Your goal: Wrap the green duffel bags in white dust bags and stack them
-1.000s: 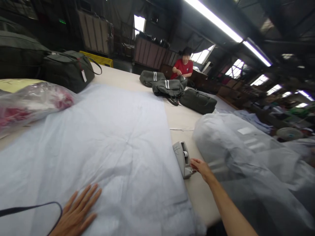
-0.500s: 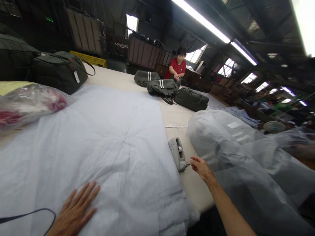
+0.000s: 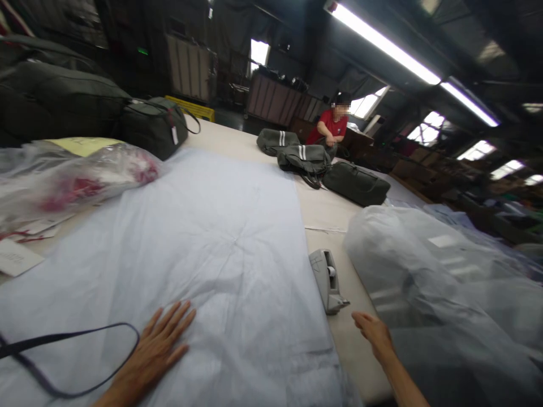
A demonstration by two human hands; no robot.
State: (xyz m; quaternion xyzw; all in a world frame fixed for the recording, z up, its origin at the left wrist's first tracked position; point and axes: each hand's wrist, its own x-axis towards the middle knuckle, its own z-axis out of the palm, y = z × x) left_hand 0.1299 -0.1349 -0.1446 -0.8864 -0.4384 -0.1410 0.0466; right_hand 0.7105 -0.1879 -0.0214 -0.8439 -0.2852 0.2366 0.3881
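Observation:
My left hand (image 3: 159, 342) lies flat with fingers spread on a stack of pale translucent plastic bags (image 3: 237, 282). A dark strap (image 3: 76, 333) loops beside its wrist. Just off the nose of a grey tape dispenser (image 3: 327, 282), on its near right side, is my right hand (image 3: 375, 333). Its thumb and fingertips are pressed together, and a small gap separates them from the dispenser. Whether a piece of tape is between them is too small to make out. A white roll sits inside the dispenser, which stands on the table by the stack's right edge.
A large filled translucent bag (image 3: 416, 265) lies to the right. Dark bags with white stripes (image 3: 303, 155) and a person in a red shirt (image 3: 328, 127) are at the table's far end. On the left are dark bags (image 3: 153, 127) and a clear plastic package (image 3: 97, 178).
The view has swung left, so the scene sits farther right and lower. My right hand has drawn slightly nearer to me from the dispenser's nose. The left hand stays flat on the stack.

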